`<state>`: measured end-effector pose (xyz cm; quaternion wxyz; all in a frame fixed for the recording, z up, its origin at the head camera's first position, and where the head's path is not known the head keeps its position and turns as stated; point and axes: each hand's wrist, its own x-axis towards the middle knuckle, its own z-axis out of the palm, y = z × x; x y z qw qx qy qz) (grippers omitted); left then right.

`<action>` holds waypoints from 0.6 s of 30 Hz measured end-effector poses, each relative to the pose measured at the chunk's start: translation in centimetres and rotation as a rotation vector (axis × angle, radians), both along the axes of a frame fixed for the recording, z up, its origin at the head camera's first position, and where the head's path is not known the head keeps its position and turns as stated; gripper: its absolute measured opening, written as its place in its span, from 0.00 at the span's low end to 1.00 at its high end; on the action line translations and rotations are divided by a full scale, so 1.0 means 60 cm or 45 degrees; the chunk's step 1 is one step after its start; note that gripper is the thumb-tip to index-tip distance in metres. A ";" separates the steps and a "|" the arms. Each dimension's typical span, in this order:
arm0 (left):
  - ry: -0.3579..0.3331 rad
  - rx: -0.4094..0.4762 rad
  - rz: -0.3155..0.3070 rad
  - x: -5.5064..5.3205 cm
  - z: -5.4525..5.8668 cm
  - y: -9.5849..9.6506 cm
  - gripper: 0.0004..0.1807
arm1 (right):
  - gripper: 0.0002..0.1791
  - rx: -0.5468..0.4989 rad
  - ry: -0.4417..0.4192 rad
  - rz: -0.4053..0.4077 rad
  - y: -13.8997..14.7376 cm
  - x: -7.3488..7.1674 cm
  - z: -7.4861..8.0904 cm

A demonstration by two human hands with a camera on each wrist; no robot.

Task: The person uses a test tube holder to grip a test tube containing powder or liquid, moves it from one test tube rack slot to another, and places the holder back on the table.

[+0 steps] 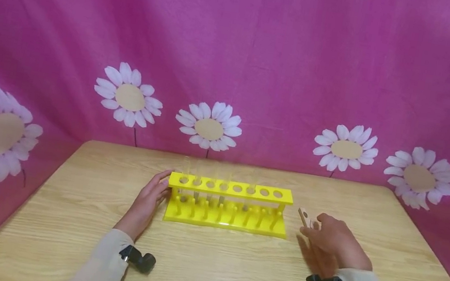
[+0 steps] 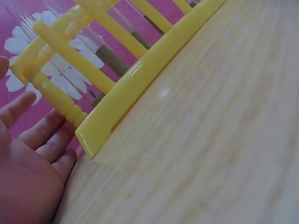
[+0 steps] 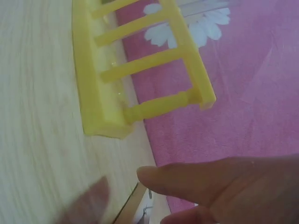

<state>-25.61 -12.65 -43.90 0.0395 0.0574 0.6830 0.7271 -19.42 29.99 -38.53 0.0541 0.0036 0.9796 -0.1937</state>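
A yellow test tube rack (image 1: 225,225) stands upright in the middle of the table. Several clear test tubes (image 2: 111,59) sit in it, mostly toward its left side, with dark matter low inside some. My left hand (image 1: 147,201) is at the rack's left end, its fingers loosely extended beside the end post and touching or nearly touching it. Off the rack's right end, my right hand (image 1: 335,239) pinches a wooden test tube clamp (image 1: 304,217). In the right wrist view only part of the clamp (image 3: 131,205) shows beneath the thumb, with a bit of metal on it.
The rack stands on a light wood-grain table (image 1: 206,260). Behind and beside the table hangs a magenta cloth (image 1: 280,70) printed with large white daisies. Upright yellow pegs (image 1: 232,215) line the front of the rack's base.
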 end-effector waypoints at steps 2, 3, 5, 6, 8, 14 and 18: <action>0.014 -0.017 -0.007 -0.001 -0.001 -0.001 0.27 | 0.30 -0.017 -0.086 0.009 0.002 -0.002 0.013; 0.023 -0.025 -0.014 -0.001 -0.001 -0.001 0.27 | 0.27 -0.027 -0.113 0.009 0.002 -0.002 0.016; 0.043 -0.042 -0.022 -0.002 -0.002 0.000 0.26 | 0.21 -0.050 -0.135 -0.015 0.002 0.000 0.020; 0.053 -0.048 -0.022 -0.002 -0.003 0.001 0.26 | 0.18 -0.056 -0.121 -0.027 0.002 0.001 0.019; 0.064 -0.069 -0.016 -0.001 -0.003 0.001 0.26 | 0.16 -0.054 -0.091 -0.043 0.002 0.002 0.018; 0.049 -0.092 -0.020 0.001 -0.007 -0.002 0.27 | 0.13 -0.110 -0.108 -0.119 0.002 0.001 0.010; 0.040 -0.117 -0.006 0.003 -0.006 -0.002 0.26 | 0.12 -0.099 -0.126 -0.155 0.004 0.000 0.002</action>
